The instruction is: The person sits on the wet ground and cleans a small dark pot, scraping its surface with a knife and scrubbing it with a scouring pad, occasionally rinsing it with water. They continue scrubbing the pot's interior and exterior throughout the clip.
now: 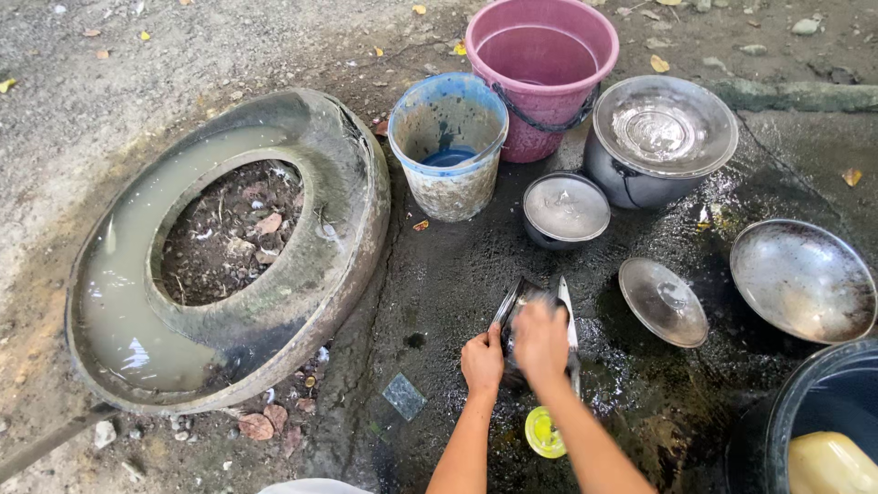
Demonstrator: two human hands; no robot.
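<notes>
A blackened metal pot stands tilted on its side on the wet dark ground in the head view. My left hand grips its near left rim. My right hand is blurred and pressed against the pot's surface; what it holds, if anything, is hidden. A small round yellow lid lies on the ground just below my right forearm.
Cut tyre basin with murky water at left. Blue-rimmed bucket and pink bucket behind. Lidded pots, loose lid, metal bowl at right. Dark tub bottom right. Small square packet on the ground.
</notes>
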